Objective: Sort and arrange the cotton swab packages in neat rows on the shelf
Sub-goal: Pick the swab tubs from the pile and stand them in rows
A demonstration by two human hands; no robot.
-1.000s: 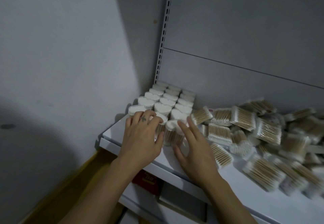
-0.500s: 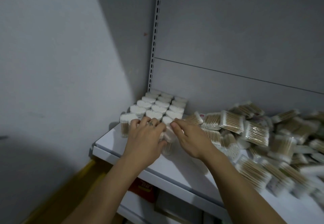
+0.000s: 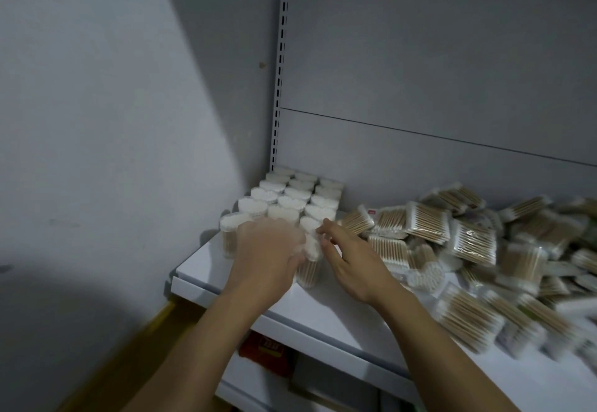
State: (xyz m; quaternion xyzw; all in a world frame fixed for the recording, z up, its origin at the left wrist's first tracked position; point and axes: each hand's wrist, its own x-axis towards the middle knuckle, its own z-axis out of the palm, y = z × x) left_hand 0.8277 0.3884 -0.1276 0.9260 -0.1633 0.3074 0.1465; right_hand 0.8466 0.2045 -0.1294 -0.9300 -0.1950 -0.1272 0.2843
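Standing upright in rows at ten o'clock on the shelf [image 3: 323, 313], the sorted packages [image 3: 292, 200] are packed into the back corner as one block. The left hand [image 3: 268, 251] is bent over the front package [image 3: 310, 271]; blur hides whether it is gripped. Against its three o'clock side the right hand [image 3: 353, 266] is pressed, fingers straight, probably to square it. The loose pile [image 3: 471, 240] lies at three o'clock.

A plain grey wall [image 3: 97, 88] on the left, part lit and part in slanting shadow, meets a slotted metal upright [image 3: 280, 88] and a grey back panel [image 3: 436, 56] crossed by one thin seam, above a white shelf [image 3: 323, 314] and a dim yellowish floor strip [image 3: 156, 319].
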